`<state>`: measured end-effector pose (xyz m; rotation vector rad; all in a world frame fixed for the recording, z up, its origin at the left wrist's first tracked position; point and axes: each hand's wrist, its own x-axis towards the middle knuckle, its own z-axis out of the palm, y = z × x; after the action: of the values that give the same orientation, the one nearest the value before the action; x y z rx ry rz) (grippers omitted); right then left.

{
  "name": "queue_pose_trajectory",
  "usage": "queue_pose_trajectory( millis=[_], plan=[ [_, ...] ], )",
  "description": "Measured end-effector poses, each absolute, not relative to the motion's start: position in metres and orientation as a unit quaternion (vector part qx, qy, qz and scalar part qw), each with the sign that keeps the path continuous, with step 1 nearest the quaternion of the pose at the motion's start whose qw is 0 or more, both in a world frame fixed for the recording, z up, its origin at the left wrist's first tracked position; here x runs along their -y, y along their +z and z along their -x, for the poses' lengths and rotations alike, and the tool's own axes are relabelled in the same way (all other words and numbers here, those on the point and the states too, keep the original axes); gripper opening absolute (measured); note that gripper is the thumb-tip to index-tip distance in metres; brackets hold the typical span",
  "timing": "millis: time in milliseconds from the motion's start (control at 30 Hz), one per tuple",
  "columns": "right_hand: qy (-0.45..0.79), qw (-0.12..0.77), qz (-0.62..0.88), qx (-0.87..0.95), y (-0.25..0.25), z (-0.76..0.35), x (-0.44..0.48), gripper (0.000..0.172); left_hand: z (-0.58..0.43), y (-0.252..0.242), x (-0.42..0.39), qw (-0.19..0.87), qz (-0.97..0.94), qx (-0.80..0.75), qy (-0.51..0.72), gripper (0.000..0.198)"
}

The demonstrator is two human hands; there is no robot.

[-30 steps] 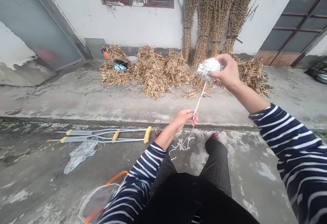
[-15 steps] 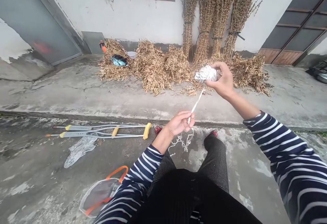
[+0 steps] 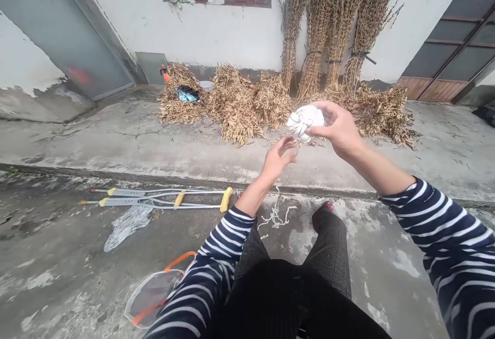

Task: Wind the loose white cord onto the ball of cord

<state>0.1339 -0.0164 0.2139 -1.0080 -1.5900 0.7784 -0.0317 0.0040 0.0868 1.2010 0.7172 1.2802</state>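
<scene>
Our R hand point(image 3: 340, 130) grips cord ball point(image 3: 305, 121); L hand point(image 3: 279, 157), just below-left, loosely pinches its strand point(image 3: 277, 210), running downward.

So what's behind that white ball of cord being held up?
Behind the cord ball, held in the right hand, lie heaps of dry stalks; tied bundles lean on the wall. The ball hides part of the heaps.

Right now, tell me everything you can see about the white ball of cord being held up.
The ball of cord is white and roundish, wound from flat, twisted strips that look like cloth or plastic. The right hand grips it from its right side, thumb and fingers around it, up in the air. The left hand is just below it, and a loose strand lies tangled on the concrete beneath.
</scene>
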Motion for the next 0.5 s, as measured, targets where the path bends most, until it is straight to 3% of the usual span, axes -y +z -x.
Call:
queue_pose_trajectory(
  millis=[133,333,433,500],
  plan=[
    [0.389,0.510,0.421,0.642,0.208,-0.131,0.013,0.058,0.007,0.118,-0.006,0.577,-0.497,-0.297,0.576,0.040],
    [0.484,0.494,0.427,0.583,0.213,-0.136,0.012,0.061,-0.003,0.107,-0.020,0.543,-0.497,-0.356,0.575,0.027],
    [0.499,0.481,0.419,0.587,0.213,-0.134,0.013,0.061,-0.003,0.103,-0.026,0.526,-0.514,-0.387,0.556,0.006],
    [0.500,0.480,0.411,0.593,0.212,-0.132,0.012,0.059,-0.003,0.103,-0.028,0.522,-0.526,-0.387,0.548,0.003]
  ],
)
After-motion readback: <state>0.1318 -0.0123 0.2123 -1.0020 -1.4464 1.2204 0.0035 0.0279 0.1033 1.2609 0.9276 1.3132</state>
